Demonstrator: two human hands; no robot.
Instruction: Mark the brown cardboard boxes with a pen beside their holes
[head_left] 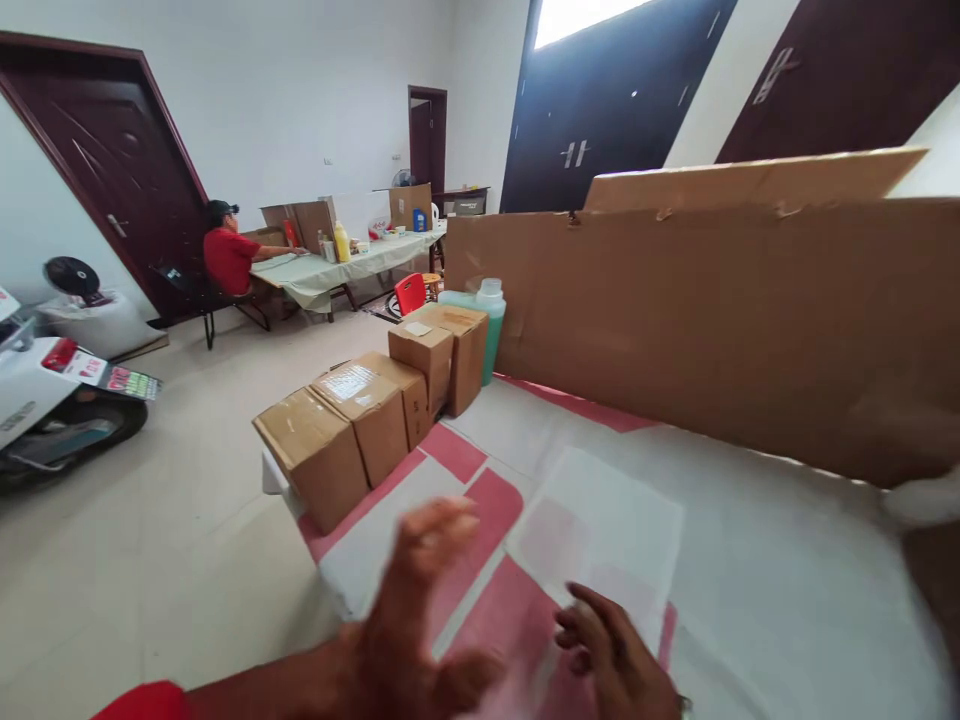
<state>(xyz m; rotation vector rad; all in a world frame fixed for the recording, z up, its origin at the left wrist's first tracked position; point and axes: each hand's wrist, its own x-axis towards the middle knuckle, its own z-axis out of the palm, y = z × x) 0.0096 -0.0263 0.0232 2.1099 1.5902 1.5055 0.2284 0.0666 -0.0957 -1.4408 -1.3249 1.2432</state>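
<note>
At the bottom of the frame, the blurred left hand [420, 610] is spread open; the right hand [611, 655], fingers curled, touches the white paper [600, 525] on the desk [787, 600]

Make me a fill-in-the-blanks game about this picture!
1. Both hands, left hand and right hand, hold ____.
2. The white sheet by the right hand lies on a red and ____ table cover.
3. The sealed cardboard boxes stand in a ____.
4. The person seated far off wears a ____ shirt.

Missing words: nothing; white; row; red
</note>
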